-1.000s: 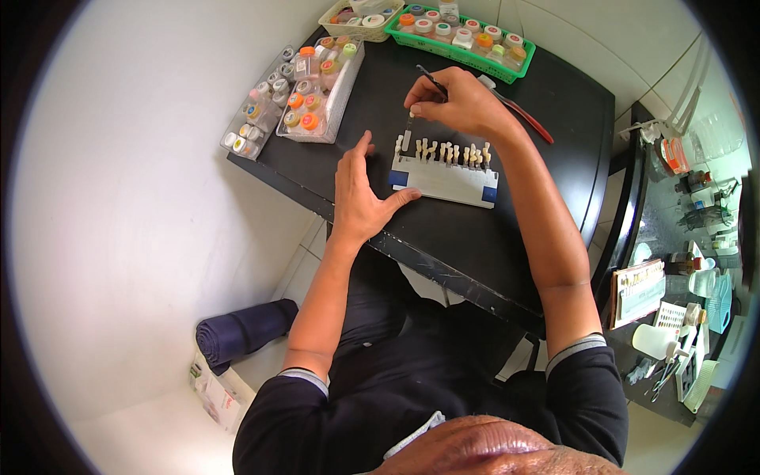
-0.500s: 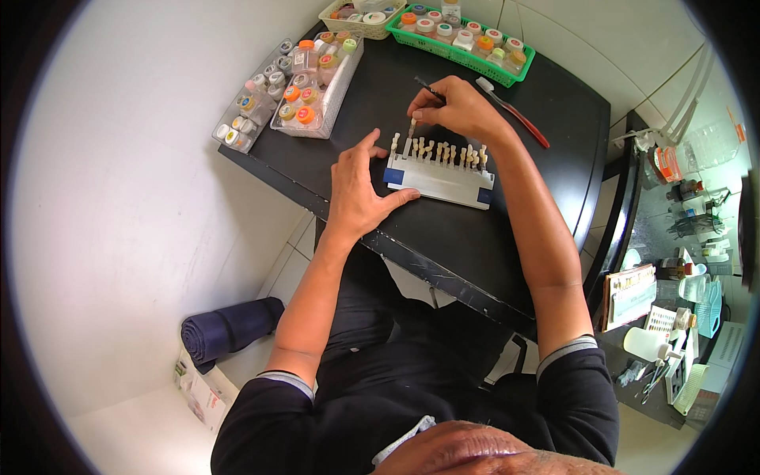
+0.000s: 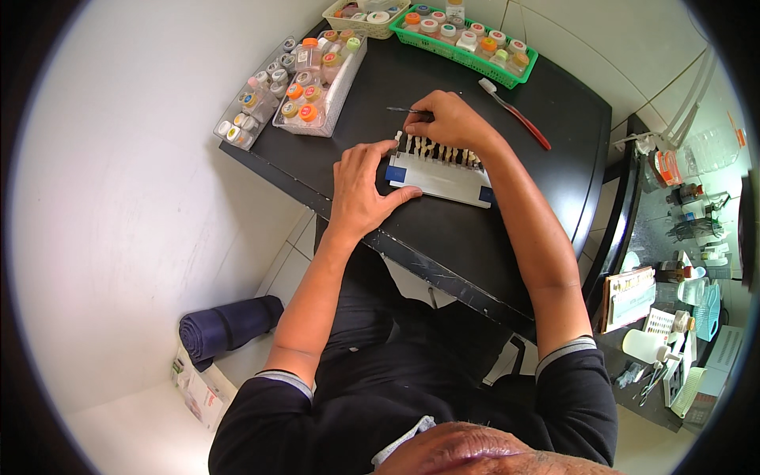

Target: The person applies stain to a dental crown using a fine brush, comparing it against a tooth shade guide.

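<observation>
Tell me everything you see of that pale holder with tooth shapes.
The holder is a long pale block, material unclear, with a blue patch near each end. Whitish to yellowish tooth-shaped tabs line its far side. It lies slightly slanted on the black table. The left hand seems to touch its near edge with the thumb; the right hand is by the tabs.

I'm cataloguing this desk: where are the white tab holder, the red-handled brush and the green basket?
White tab holder [image 3: 440, 180]: head view, on its front face.
Red-handled brush [image 3: 522, 120]: head view, on its handle.
Green basket [image 3: 455, 56]: head view, on its front wall.
</observation>
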The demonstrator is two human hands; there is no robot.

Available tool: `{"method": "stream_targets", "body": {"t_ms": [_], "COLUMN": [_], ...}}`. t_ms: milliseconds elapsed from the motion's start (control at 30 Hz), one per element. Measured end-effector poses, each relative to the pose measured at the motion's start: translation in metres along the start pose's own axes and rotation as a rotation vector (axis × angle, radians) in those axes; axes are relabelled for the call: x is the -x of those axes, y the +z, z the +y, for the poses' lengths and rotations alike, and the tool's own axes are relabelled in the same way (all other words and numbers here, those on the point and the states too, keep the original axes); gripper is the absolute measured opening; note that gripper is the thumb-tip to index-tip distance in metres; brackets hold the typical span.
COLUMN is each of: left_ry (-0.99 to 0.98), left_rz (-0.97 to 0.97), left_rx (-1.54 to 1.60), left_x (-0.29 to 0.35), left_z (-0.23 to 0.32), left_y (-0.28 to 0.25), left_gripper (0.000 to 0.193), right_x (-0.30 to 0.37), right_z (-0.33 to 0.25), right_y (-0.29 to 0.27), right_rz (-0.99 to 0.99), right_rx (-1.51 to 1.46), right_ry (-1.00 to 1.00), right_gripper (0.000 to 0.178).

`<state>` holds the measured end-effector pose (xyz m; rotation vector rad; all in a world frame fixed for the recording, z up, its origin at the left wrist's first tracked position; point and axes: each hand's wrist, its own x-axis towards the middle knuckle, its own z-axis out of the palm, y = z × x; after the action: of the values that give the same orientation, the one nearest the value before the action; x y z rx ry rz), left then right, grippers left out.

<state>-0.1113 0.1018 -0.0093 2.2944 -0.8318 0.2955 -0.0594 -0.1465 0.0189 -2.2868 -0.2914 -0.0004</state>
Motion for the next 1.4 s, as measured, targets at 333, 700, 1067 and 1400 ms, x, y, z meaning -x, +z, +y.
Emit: {"method": "stream_targets", "body": {"t_ms": [333,700,1067,1400], "left_ry": [-0.001,-0.003,-0.046,-0.041], "left_rz": [-0.027,-0.024,0.062,-0.014], "left_rx": [-0.012,0.018,0.070,-0.089], "left_x": [0.002,0.002,0.001,0.001], "left_z": [0.003,0.001,-0.007,-0.008], "left_y": [-0.002,0.000,0.007,0.013], "left_gripper": [0.065,0.058,0.082,0.077], "right_x": [0.004,0.004,0.008,0.008], "right_z": [-0.008,-0.011,-0.007,-0.010], "right_y": [-0.001,0.000,-0.012,-0.006], "right_rz": [0.045,0.005,0.029,-0.144], "right_rx": [0.059,0.094,0.106,0.141], "right_ry": [0.029,0.020,0.097,0.174], "right_gripper": [0.025,0.027,0.030,0.034]}}
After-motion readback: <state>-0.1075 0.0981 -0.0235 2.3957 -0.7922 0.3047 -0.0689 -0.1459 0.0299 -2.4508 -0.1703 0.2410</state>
